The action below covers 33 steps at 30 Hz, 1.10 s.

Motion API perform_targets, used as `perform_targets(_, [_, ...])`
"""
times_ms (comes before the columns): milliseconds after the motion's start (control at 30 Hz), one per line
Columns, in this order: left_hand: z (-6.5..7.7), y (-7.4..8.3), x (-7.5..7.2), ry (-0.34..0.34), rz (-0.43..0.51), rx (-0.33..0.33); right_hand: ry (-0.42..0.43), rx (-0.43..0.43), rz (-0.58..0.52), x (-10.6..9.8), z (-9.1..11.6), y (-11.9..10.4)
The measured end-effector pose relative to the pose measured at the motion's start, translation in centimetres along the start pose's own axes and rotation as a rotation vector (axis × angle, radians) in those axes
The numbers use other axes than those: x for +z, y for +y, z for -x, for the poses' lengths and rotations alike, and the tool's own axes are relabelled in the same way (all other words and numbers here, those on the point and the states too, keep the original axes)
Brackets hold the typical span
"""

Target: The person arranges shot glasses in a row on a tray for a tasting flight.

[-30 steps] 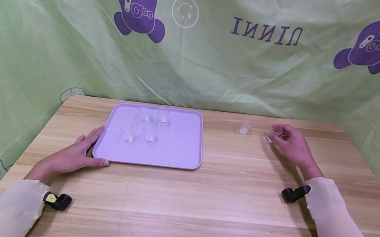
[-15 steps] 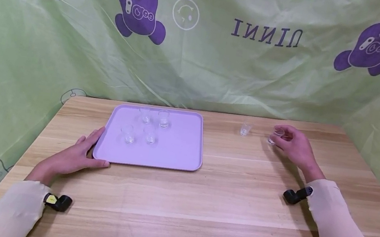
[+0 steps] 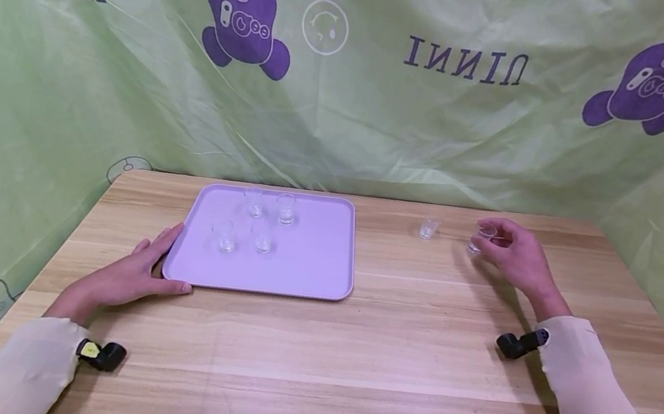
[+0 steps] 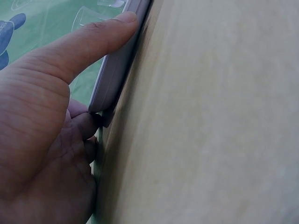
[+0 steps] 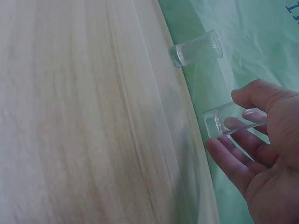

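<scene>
My right hand [image 3: 513, 256] holds a small clear shot glass [image 5: 222, 120] upright between thumb and fingers, near the table's back right. In the right wrist view its base appears slightly off the tabletop. Another shot glass [image 3: 428, 228] stands to its left on the wood. At the near left corner of a lilac tray [image 3: 310, 261], my left hand [image 3: 128, 276] lies spread, fingers along the left side and thumb along the front. The left wrist view has that thumb [image 4: 93, 39] against the tray's rim. Several similar glasses [image 3: 287, 209] stand upright in two rows on the tray.
A wood-grain table [image 3: 305, 376] carries everything. Behind it and at both sides hangs a green printed curtain [image 3: 359, 117], close to the back edge. Each wrist wears a small black camera [image 3: 520, 343].
The head view has tilted slightly, so the whole scene sits a little lower in it. Both hands, the tray and the glasses otherwise keep their places.
</scene>
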State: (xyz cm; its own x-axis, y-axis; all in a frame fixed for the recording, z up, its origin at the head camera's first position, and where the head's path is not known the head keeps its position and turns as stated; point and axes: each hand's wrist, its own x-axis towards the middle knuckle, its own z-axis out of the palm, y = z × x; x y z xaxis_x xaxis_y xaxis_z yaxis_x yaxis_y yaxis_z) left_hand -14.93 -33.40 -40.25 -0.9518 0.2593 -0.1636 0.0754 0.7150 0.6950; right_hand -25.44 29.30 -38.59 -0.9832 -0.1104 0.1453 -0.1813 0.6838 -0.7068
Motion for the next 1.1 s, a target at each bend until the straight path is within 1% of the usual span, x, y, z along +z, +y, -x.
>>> perform_targets(167, [0.0,0.0,0.0,0.0,-0.003,-0.004,-0.002,0.006,-0.009,0.0,0.1,-0.5])
perform_targets(300, [-0.1,0.0,0.0,-0.002,-0.004,0.0,0.005,-0.002,-0.014,0.0,0.4,-1.4])
perform_targets(400, [0.0,0.0,0.0,-0.002,-0.006,0.0,0.017,-0.026,-0.034,0.2,0.6,-2.2])
perform_targets(500, [0.0,0.1,0.0,-0.002,-0.006,0.001,0.026,-0.07,-0.048,0.5,0.6,-2.9])
perform_targets(733, [0.0,0.1,0.0,-0.007,-0.006,-0.007,0.017,-0.136,-0.046,1.4,0.7,-4.8])
perform_targets(900, [0.0,0.2,0.0,-0.009,-0.013,-0.005,-0.015,-0.162,-0.07,2.2,0.4,-5.9])
perform_targets(1100, [0.0,0.2,0.0,-0.009,-0.011,0.002,-0.078,-0.183,-0.103,3.4,0.0,-7.2])
